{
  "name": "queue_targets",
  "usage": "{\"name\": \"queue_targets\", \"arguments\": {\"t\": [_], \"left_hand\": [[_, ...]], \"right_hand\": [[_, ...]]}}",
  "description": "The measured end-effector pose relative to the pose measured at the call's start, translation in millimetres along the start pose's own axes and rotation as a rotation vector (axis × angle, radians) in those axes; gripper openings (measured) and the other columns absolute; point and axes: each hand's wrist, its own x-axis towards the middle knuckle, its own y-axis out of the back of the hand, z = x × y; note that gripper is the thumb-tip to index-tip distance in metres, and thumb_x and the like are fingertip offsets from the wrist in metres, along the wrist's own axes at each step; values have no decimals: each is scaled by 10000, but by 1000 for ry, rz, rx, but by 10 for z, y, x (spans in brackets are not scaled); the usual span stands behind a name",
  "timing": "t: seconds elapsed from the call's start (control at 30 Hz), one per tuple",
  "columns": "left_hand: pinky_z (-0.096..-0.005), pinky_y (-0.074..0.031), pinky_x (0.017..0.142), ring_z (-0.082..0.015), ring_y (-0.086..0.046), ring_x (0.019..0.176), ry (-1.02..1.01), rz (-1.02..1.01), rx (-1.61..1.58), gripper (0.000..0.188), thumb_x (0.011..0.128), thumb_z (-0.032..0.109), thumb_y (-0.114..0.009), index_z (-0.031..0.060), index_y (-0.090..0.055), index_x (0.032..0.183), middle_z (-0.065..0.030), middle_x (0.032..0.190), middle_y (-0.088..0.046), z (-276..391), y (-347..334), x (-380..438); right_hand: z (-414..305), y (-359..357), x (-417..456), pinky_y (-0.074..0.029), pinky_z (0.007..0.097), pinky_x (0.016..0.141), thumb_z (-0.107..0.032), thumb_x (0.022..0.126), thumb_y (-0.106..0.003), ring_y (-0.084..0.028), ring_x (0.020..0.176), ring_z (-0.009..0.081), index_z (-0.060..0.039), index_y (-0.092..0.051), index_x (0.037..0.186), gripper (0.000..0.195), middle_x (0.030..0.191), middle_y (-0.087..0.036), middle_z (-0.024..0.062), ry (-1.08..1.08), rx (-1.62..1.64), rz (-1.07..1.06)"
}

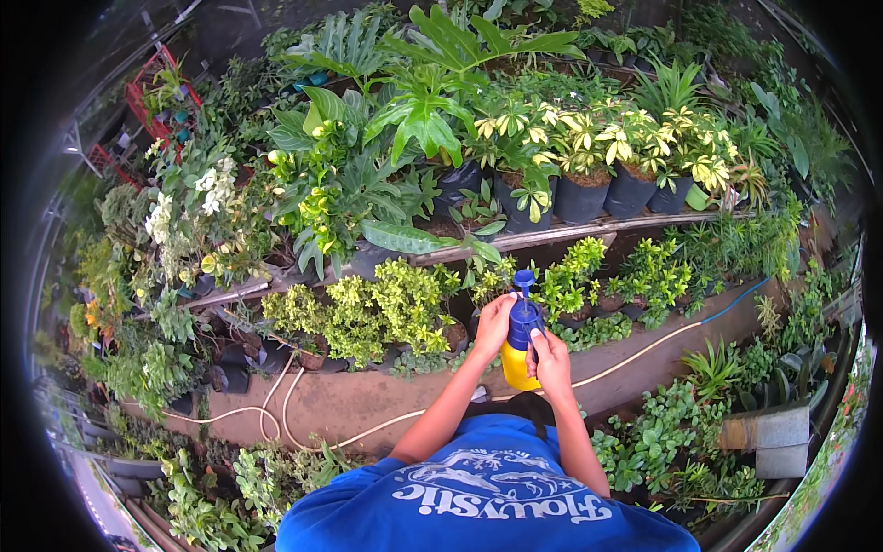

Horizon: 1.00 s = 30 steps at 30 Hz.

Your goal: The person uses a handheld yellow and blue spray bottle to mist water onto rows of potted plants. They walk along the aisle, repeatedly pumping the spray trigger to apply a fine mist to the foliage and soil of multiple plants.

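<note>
A hand-pump pressure sprayer (521,362) with a yellow bottle and a dark blue head is held upright in front of my body. Its blue pump knob (524,279) stands raised on a rod above the head. My right hand (552,362) is wrapped around the sprayer's handle on the right side. On the other side, my left hand (494,324) has its fingers curled against the sprayer's head, near the base of the rod. Some of the left fingertips are hidden. Just beyond the sprayer grow low yellow-green shrubs (569,276).
A wooden plank shelf (510,241) carries black-potted plants, among them variegated schefflera (621,141) and a large split-leaf philodendron (428,110). A pale hose (372,435) loops over the concrete path (331,400). Behind on the right is a grey planter (779,438); a red rack (155,96) stands far left.
</note>
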Motion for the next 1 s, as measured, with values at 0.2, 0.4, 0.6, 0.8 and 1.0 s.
{"name": "queue_targets", "arguments": {"t": [0.2,0.4,0.6,0.8,1.0], "left_hand": [[-236,-438,768,-71,-562,799,32,45,26,378,1003,346,-492,21,-675,1064,-8,890,-654,-20,-153,-102],[-224,-440,729,-56,-544,755,8,68,2,385,1005,361,-492,26,-677,1056,15,850,-641,-46,-250,-119],[-242,-443,791,-72,-566,818,-19,78,2,381,1001,351,-496,19,-660,1091,-8,906,-658,-18,-417,-152],[-235,-447,776,-63,-567,820,-38,86,31,337,999,322,-511,18,-638,1073,4,902,-650,-103,-577,-128],[-231,-447,771,-54,-558,815,-70,56,23,349,1003,332,-512,16,-633,1087,12,908,-646,-93,-835,-192]], "right_hand": [[33,159,29,-366,235,405,-316,1005,-482,-420,419,72,-46,-514,817,331,534,-450,-8,-54,-51,-26],[8,278,30,-374,239,407,-335,1004,-485,-423,419,76,-48,-517,819,342,527,-449,-8,-58,-24,-53],[-89,438,21,-382,241,413,-331,1005,-480,-424,420,80,-50,-515,822,337,530,-450,-7,-30,-6,-81],[-51,637,53,-398,246,426,-295,1011,-473,-435,430,85,-45,-517,831,311,539,-458,-2,-21,-12,-73],[-6,882,1,-397,242,436,-307,999,-511,-458,450,76,-33,-536,823,327,555,-481,-1,29,63,-77]]}}
